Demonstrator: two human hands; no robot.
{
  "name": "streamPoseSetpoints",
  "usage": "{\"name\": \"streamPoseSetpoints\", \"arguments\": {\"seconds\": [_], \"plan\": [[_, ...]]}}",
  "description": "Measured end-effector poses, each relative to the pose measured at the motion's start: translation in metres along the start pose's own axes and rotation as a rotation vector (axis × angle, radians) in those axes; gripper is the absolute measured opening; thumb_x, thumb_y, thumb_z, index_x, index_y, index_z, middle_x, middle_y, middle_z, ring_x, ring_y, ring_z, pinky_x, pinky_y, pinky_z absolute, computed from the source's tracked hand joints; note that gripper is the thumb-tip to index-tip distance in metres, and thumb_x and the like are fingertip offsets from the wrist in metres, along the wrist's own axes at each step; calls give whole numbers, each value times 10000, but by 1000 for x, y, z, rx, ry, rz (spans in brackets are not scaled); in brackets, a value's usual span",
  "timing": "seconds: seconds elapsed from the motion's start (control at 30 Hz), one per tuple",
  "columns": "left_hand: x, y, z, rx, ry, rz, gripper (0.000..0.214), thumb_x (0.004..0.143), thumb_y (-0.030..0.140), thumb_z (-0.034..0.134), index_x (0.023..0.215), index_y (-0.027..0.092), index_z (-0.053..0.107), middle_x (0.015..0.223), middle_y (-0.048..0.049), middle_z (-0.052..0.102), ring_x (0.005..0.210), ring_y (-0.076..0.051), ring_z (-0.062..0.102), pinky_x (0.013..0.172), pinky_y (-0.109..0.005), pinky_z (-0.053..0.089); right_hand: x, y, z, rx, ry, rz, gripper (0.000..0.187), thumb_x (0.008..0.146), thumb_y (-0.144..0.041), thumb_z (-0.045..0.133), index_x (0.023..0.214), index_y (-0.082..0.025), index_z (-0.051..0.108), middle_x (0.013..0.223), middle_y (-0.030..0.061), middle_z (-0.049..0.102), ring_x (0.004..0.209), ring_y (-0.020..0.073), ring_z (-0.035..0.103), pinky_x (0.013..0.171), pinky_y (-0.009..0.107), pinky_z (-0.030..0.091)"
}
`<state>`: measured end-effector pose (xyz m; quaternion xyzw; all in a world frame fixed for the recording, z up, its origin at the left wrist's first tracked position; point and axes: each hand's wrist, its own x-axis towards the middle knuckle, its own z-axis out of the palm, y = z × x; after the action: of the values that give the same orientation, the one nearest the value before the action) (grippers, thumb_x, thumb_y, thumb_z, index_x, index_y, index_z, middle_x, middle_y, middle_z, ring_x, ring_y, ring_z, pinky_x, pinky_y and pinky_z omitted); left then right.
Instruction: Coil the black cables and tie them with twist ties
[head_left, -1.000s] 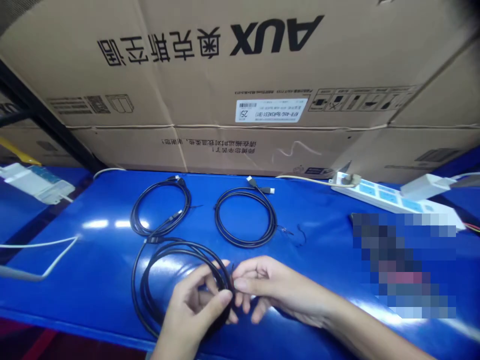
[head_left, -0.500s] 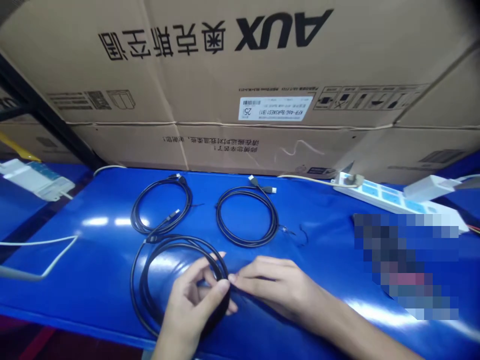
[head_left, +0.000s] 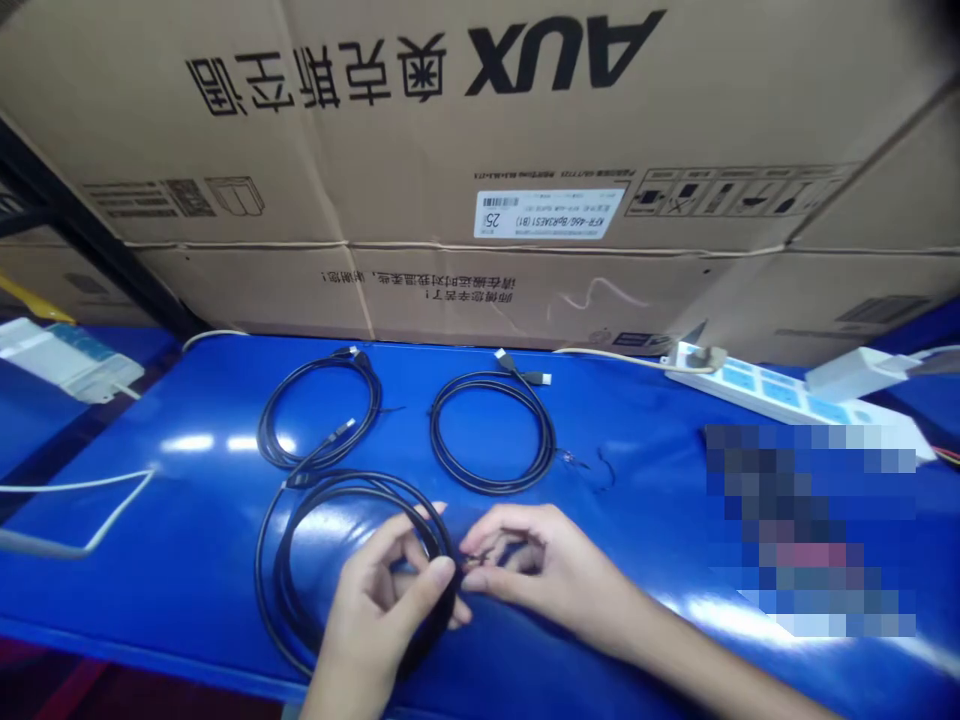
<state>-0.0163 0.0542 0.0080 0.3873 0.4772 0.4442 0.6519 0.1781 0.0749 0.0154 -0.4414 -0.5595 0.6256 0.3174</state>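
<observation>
My left hand [head_left: 379, 610] clamps the coiled black USB cable [head_left: 259, 570], my right hand [head_left: 544, 570] pinching its end just beside.

Directly beyond the coil [head_left: 257, 560], a second coil [head_left: 260, 435] lies just past its far edge, and a third coil [head_left: 433, 425] sits beyond it to the right, with blue bench [head_left: 187, 520] showing between them. The left hand [head_left: 375, 610] and right hand [head_left: 547, 570] cover the coil's right side, and past them the bench runs to a power strip [head_left: 750, 392]. Left of the coil, a white cord [head_left: 90, 490] crosses the bench, and a cardboard box [head_left: 480, 130] walls the far edge.
</observation>
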Motion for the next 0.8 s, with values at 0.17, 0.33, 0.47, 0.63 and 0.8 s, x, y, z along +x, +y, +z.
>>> {"name": "streamPoseSetpoints", "arguments": {"seconds": [0.17,0.33,0.47,0.63,0.8], "plan": [[-1,0,2,-44,28,2,416,790,378,821,1137,210,668,830,3,703,527,-150,700,537,-263,573,-4,0,-4,-392,32,-447,190,1006,-253,596,935,-183,758,870,56,766,783,158,690,729,257,522],[-1,-3,-3,13,21,15,375,799,360,815,1110,199,681,839,-5,704,562,-153,702,565,-268,581,-12,-3,-4,-561,13,-556,201,1007,-156,522,908,-174,696,802,53,711,714,152,622,675,249,467],[-3,0,-3,44,66,19,320,780,352,829,1019,185,696,773,20,666,570,-162,706,584,-272,581,-14,-6,-3,-498,-12,-462,219,1007,-159,515,849,-176,667,758,27,663,675,134,585,635,229,428],[-6,6,6,14,158,8,337,742,348,857,990,185,698,765,33,651,562,-155,701,582,-259,571,-10,-6,-7,-410,-9,-352,236,1003,-253,571,799,-178,663,768,23,667,709,144,598,664,252,423],[-9,10,17,-31,194,14,358,699,361,882,959,190,705,720,33,670,523,-134,668,544,-235,550,-4,-4,-8,-60,-84,9,281,887,-454,735,857,-179,682,759,7,674,665,150,638,614,248,485]]}}
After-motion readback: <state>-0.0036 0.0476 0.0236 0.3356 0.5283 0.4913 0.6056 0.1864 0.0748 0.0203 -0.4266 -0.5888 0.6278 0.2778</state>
